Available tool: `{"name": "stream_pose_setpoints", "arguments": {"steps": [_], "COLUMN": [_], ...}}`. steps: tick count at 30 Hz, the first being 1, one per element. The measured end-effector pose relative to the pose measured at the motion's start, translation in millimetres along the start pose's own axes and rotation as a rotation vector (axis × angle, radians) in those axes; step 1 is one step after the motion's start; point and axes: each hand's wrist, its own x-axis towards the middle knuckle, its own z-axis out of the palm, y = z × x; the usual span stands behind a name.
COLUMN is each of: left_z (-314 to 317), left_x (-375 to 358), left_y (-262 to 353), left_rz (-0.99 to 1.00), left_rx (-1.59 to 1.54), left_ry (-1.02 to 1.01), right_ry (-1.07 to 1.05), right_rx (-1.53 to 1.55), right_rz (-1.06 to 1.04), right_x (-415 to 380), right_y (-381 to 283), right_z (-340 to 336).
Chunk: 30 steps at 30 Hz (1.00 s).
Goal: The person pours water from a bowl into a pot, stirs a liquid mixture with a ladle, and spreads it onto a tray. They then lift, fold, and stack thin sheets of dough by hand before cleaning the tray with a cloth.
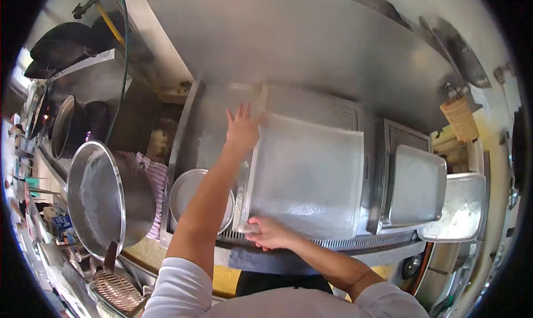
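Observation:
In front of me on the steel worktop lies a large, flat rectangular metal tray (308,176) with a pale, hazy surface and raised edges. My left hand (242,130) reaches to its far left corner, fingers spread apart and holding nothing. At the near left corner my right hand (269,233) is closed around the tray's edge, thumb on top and fingers curled. A round metal lid or shallow pan (197,198) sits left of the tray, partly hidden under my left forearm.
A big steel pot (139,201) stands at the left beside a striped cloth (157,187). Right of the tray are a smaller rectangular tray (419,185) and a shallow metal pan (458,207). A dark folded cloth (272,261) hangs at the front edge. Woks (66,46) are at the upper left.

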Motion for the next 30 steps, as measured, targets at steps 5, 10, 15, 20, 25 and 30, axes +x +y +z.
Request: {"name": "stream_pose_setpoints", "arguments": {"steps": [5,10,15,20,25,30], "left_z": [-42.8,-49.8,-58.5,-60.5,-66.4,-64.2], "left_x": [-93.6,-228.5,-249.3,-253.5,-259.7,-248.3], "left_y": [22.8,79.2,94.8,104.6,151.2,223.9], "left_rz": [0.056,0.208,0.227,0.146,0.023,0.080], "left_rx": [-0.292,-0.093,-0.049,-0.058,-0.373,-0.636], "left_ry": [0.131,-0.417,-0.379,-0.349,-0.189,-0.032], "right_ry": [0.251,0.266,0.222,0.454,0.802,1.211], "right_rx": [-0.178,-0.534,-1.012,-0.932,-0.507,-0.395], "right_rz": [-0.171,-0.196,0.179,0.238,-0.064,-0.172], "right_x": [-10.8,-35.1,-125.1,-194.3,-195.9,-128.4], "right_y": [2.6,14.0,47.0,113.4,110.5,86.8], "right_z": [-26.8,-38.7,-83.5,-127.6,-192.7,-288.8]}}
